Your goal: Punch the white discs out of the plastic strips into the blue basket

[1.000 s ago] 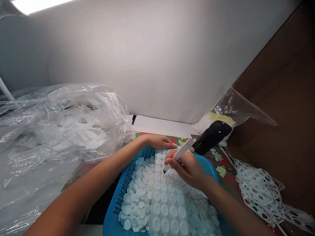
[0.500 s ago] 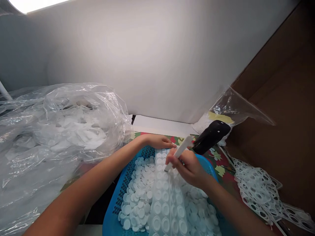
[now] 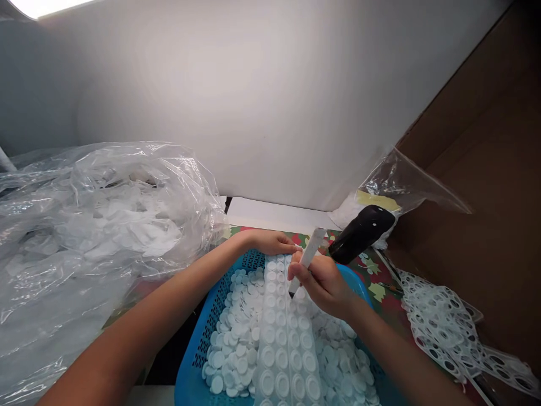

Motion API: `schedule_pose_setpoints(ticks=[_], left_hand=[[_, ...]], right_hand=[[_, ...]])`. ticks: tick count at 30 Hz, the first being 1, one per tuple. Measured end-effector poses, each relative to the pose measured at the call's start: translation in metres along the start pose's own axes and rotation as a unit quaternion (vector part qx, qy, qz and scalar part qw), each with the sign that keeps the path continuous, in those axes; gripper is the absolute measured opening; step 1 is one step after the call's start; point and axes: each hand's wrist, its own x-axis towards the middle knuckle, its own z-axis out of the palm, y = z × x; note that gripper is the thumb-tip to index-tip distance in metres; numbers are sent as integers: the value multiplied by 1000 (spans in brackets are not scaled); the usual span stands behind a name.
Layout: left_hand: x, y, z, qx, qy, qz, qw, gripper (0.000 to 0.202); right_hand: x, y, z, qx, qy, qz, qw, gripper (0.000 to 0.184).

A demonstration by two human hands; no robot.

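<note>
A translucent white sheet [image 3: 274, 320] with rows of round discs lies lengthwise over a blue plastic basket [image 3: 189, 361]. Loose white discs [image 3: 236, 352] fill the basket on both sides of it. My left hand [image 3: 273, 242] is closed on the sheet's far end, its fingertips partly hidden there. In my right hand [image 3: 327, 285] is a slim white stick-shaped tool [image 3: 313, 248] with a dark tip, gripped like a pen. The tip points down at the sheet near its lengthwise middle line; whether it touches cannot be told.
Clear plastic bags [image 3: 127, 220] with white pieces are heaped on the left. Behind the basket on the right lies a glossy black object [image 3: 362, 234]. Punched white sheets [image 3: 443, 321] are piled at the right, beside a brown cardboard wall [image 3: 486, 169]. A white panel [image 3: 253, 113] rises behind.
My right hand has shifted slightly right, and the tool now stands more upright with its tip nearer the sheet's middle line. The left hand keeps its hold at the far end.
</note>
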Motion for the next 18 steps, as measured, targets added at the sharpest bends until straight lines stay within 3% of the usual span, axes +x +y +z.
schedule_pose_setpoints(ticks=[6,14,16,18], left_hand=[[-2,3,0,3,5,8,1000,45],[-4,5,-2,15,-5,-20,1000,54],[-4,4,-2,12,-7,-24,1000,57],[-4,3,-2,11,-9,-23,1000,56]], right_hand=[[-1,0,0,-23,-2,-16,1000,28],[4,0,3,-175,-202,-26,963,38],[4,-1,3,-175,-217,-26,960,39],[3,-1,1,-147,-192,-21,970,37]])
